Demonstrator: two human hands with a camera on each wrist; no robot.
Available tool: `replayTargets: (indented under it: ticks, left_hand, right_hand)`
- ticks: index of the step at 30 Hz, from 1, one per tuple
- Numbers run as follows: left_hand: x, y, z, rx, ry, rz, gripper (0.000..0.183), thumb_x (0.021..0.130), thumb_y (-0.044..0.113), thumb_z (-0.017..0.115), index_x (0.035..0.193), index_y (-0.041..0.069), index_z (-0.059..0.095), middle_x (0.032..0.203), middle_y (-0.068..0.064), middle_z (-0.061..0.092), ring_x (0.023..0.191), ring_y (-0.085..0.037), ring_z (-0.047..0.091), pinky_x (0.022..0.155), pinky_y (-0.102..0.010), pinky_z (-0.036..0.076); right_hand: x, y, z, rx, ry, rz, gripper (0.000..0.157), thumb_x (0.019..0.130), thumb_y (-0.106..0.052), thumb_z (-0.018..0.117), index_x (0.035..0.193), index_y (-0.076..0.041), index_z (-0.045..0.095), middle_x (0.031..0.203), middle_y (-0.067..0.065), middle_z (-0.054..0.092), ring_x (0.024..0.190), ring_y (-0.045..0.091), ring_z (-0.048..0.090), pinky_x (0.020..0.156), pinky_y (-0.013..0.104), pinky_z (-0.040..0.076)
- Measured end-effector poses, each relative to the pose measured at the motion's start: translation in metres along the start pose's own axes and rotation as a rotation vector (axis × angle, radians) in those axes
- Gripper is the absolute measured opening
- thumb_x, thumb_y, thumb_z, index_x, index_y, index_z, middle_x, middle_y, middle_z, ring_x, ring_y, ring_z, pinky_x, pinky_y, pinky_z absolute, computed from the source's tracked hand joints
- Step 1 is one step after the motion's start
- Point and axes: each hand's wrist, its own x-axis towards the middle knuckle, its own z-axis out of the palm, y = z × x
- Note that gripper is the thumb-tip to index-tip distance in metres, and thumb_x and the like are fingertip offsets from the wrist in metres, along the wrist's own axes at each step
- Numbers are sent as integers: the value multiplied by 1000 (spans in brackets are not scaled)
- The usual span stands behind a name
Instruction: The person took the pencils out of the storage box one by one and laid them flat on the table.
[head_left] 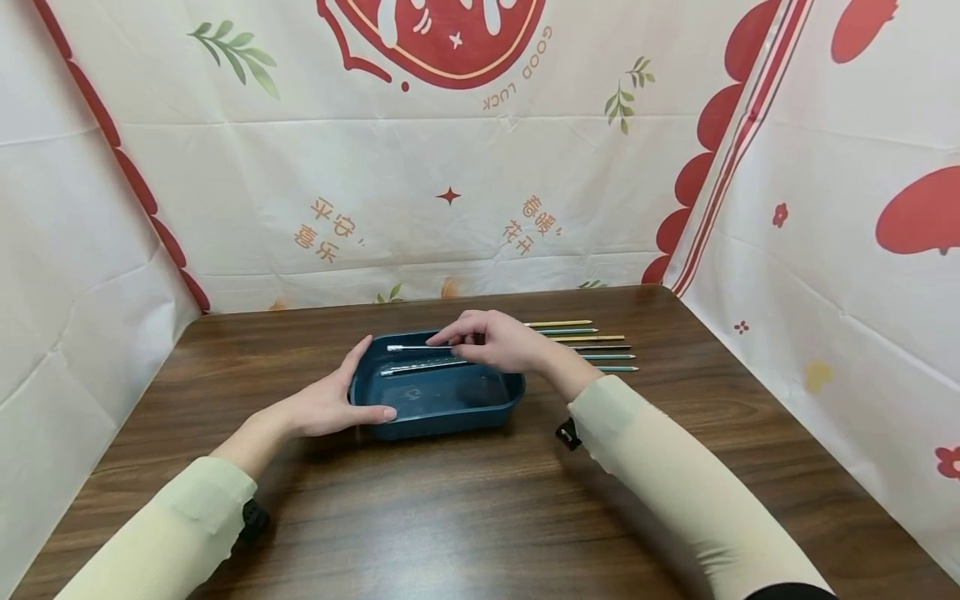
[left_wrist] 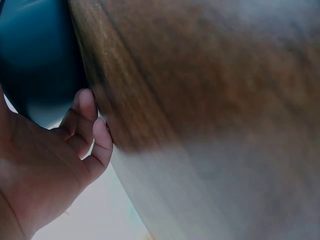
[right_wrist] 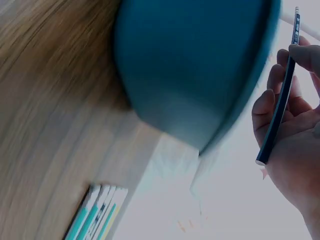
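Note:
A dark blue rectangular tray (head_left: pixel 450 423) stands on the table in the head view. My left hand (head_left: pixel 324 407) grips its left end, the thumb over the front rim and the fingers spread toward the back corner. Over the tray, my right hand (head_left: pixel 498 342) holds a dark pencil (right_wrist: pixel 279 112) between thumb and fingers, its eraser end pointing left. Below it in the tray shows another slender shape (head_left: pixel 420 367); whether it is a pencil or a reflection I cannot tell. The left wrist view shows the left hand's smaller fingers (left_wrist: pixel 102 142) bent against the tray's outside.
Several pencils (head_left: pixel 611 357), teal, yellow and dark, lie side by side just right of the tray, partly hidden by the right hand. The brown wooden table (head_left: pixel 420 517) ends at the back against a white printed cloth (head_left: pixel 420 167), which also hangs on both sides.

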Motion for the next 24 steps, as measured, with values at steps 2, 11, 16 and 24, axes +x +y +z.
replayTargets:
  ticks: [2,11,16,24]
  left_hand:
    - [-1,0,0,3,4,3,129,93,72,75,176,28,-13,181,-27,18,156,-52,40,125,-72,35]
    - [-3,1,1,25,12,19,129,92,74,75,176,29,-13,182,-26,16,157,-51,41,125,-70,36]
    - [-3,0,1,18,8,21,130,92,74,75,176,29,-12,182,-25,14,159,-51,40,126,-70,34]
    - [-3,0,0,12,12,20,131,91,73,76,176,28,-12,182,-26,16,158,-51,40,126,-71,34]
  right_hand:
    - [-9,4,-5,-2,6,-3,34,111,-16,66,138,-33,78,120,-5,71,97,19,61,84,36,53]
    - [-57,29,-23,-16,22,27,34,111,-17,66,138,-34,78,122,-3,73,99,20,61,84,37,54]
    - [-86,40,-35,3,49,74,34,109,-14,70,135,-33,79,129,-8,74,110,20,64,91,36,57]
    - [-125,61,-58,-5,89,88,32,106,-10,73,133,-26,81,123,11,76,102,18,61,84,32,54]
